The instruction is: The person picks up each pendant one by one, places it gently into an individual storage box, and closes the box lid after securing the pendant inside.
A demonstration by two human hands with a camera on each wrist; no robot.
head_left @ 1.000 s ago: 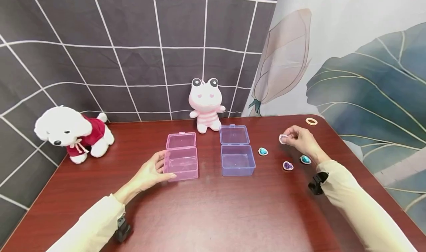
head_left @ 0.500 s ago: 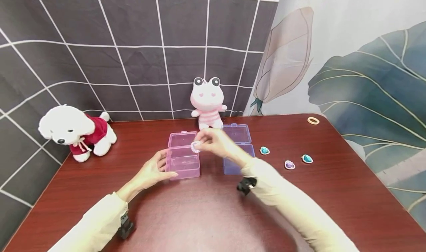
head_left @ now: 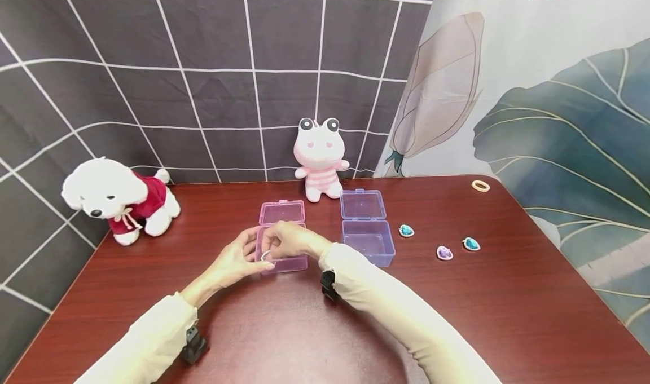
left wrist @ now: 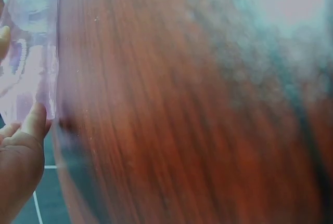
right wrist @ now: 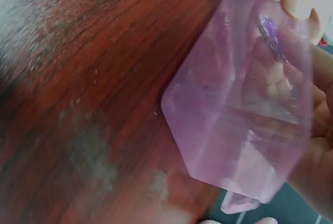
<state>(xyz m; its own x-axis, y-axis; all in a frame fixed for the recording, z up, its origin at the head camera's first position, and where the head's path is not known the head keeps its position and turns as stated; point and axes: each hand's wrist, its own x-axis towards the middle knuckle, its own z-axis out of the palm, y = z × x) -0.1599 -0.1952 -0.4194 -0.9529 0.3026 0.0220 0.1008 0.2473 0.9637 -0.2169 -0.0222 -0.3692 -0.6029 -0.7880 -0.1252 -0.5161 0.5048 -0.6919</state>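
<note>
A clear pink plastic box [head_left: 293, 265] stands on the table, its lid [head_left: 282, 212] swung open to the back. My left hand [head_left: 228, 264] grips its left end, thumb along the front and fingers behind. My right hand [head_left: 294, 239] reaches down into the box and pinches a drop-shaped purple gem [head_left: 266, 255] with a sparkling pale rim. Through the pink wall [right wrist: 203, 99] in the right wrist view, the gem [right wrist: 270, 34] shows at the fingertips. In the left wrist view, the box [left wrist: 34, 21] is at the left edge with my left thumb at its end.
Right of the pink box, a blue-violet box [head_left: 380, 255] stands with its lid up. Two teal gems [head_left: 405, 231] and another purple gem [head_left: 444, 253] lie farther right. A gold-coloured ring [head_left: 480, 186] lies at the back right. A frog plush [head_left: 321, 153] and dog plush [head_left: 104, 186] sit behind.
My right hand has carried the purple gem leftward from the table's right side, past the blue-violet box, and down into the pink box. The left hand has stayed on that box.
</note>
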